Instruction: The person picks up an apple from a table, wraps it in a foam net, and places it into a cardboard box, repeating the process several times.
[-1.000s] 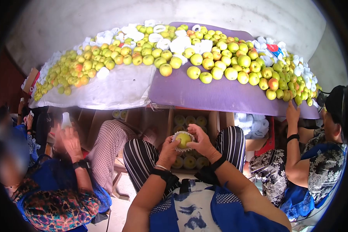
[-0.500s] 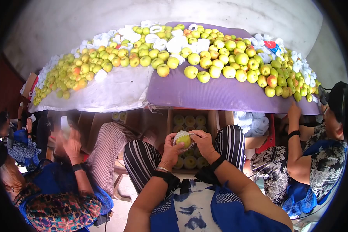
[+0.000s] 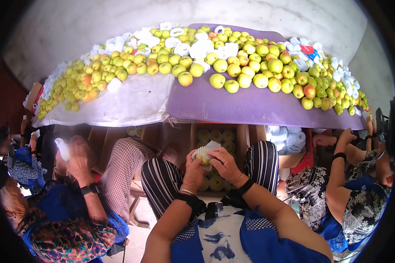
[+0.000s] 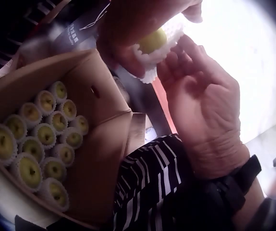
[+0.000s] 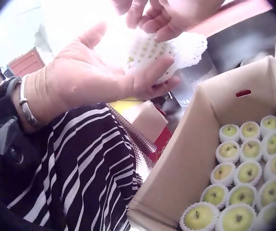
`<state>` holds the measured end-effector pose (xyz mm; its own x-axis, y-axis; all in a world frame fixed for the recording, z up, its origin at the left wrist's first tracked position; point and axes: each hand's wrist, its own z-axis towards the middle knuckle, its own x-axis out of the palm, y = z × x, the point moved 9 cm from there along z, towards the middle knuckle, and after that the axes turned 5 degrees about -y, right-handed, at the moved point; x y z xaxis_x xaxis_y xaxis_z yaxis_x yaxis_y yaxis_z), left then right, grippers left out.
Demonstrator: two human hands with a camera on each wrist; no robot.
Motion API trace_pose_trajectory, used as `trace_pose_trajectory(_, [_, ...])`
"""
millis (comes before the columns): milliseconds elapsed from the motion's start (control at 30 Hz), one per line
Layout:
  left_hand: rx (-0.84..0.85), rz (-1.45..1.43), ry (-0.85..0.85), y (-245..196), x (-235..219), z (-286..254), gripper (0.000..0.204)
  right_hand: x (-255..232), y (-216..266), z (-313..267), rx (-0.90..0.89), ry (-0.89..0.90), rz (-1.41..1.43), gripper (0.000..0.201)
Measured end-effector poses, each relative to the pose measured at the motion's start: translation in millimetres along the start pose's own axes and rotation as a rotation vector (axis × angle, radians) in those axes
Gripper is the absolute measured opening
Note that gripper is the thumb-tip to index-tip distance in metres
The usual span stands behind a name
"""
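Over the box in the head view, my left hand [image 3: 193, 173] holds a yellow-green apple [image 4: 153, 42] partly covered by a white foam net [image 3: 212, 147]. Its fingers and thumb wrap the netted fruit from the side in the right wrist view. My right hand [image 3: 226, 166] is on the other side, its curled fingers pinching at the net. Loose netting [image 5: 191, 49] stands out past the apple. Below both hands, an open cardboard box [image 5: 174, 168] contains rows of apples in foam nets [image 4: 44, 134].
A heap of loose apples [image 3: 250, 72] and white foam nets [image 3: 202, 47] covers the back of the table with its purple mat [image 3: 232, 107]. More nets [image 3: 287, 140] fill a box beside my right knee. People sit close on both sides, one with a raised hand [image 3: 79, 164] at left.
The foam net has shifted over the apple, and its loose end now stands up above the fruit. My right fingers have moved lower along it. The neighbour at right has drawn a hand back.
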<state>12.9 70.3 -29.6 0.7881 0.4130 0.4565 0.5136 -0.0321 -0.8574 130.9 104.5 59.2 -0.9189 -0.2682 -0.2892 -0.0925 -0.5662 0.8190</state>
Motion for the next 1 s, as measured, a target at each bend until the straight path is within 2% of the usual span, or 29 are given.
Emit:
trace_pose_trajectory(67, [-0.161, -0.394, -0.010, 9, 2, 1, 0.040, 3, 4, 0, -0.039, 0.023, 0.005, 0.018])
trace_pose_trajectory(167, [-0.161, -0.223, -0.036, 19, -7, 4, 0.037, 10, 1, -4, 0.012, 0.091, 0.162, 0.020])
trace_pose_trajectory(233, [-0.212, -0.242, -0.047, 13, -4, 0, 0.038, -4, -45, -12, 0.442, -0.114, 0.463, 0.017])
trace_pose_trajectory(267, [-0.263, -0.262, -0.057, 13, -4, -2, 0.040, -4, -55, -13, 0.441, -0.119, 0.464, 0.017])
trace_pose_trajectory(333, [-0.271, -0.277, -0.025, 11, -1, -4, 0.039, -26, -89, -20, 0.615, -0.381, 0.420, 0.017])
trace_pose_trajectory(367, [-0.273, -0.296, 0.004, 10, 3, -4, 0.038, -24, -98, -23, 0.645, -0.421, 0.485, 0.019])
trace_pose_trajectory(400, [-0.276, -0.295, 0.009, 10, 6, -5, 0.038, -23, -100, -24, 0.644, -0.426, 0.483, 0.019])
trace_pose_trajectory(467, [-0.286, -0.222, 0.036, 9, 10, -9, 0.038, -12, -103, -24, 0.616, -0.305, 0.401, 0.021])
trace_pose_trajectory(500, [-0.287, -0.223, 0.037, 11, 9, -9, 0.038, -14, -99, -23, 0.585, -0.299, 0.276, 0.020])
trace_pose_trajectory(533, [-0.323, -0.209, 0.018, 17, 7, -9, 0.037, -16, -98, -23, 0.586, -0.299, 0.277, 0.020])
trace_pose_trajectory(600, [-0.358, -0.196, -0.001, 24, 4, -10, 0.037, -20, -79, -12, 0.403, -0.176, -0.002, 0.017])
trace_pose_trajectory(633, [-0.370, -0.168, -0.005, 27, 2, -9, 0.036, -20, -78, -12, 0.401, -0.176, -0.002, 0.017])
trace_pose_trajectory(700, [-0.382, -0.142, -0.009, 30, 0, -8, 0.035, -29, -64, -8, 0.267, -0.307, 0.083, 0.016])
trace_pose_trajectory(767, [-0.375, -0.154, 0.074, 31, 3, -6, 0.036, -26, -64, -9, 0.324, -0.279, 0.157, 0.014])
trace_pose_trajectory(900, [-0.348, -0.154, 0.026, 24, 7, -13, 0.039, -15, -72, -12, 0.474, -0.174, 0.330, 0.017])
trace_pose_trajectory(1000, [-0.300, -0.183, -0.003, 16, 9, -15, 0.039, -8, -63, -8, 0.473, -0.067, 0.237, 0.019])
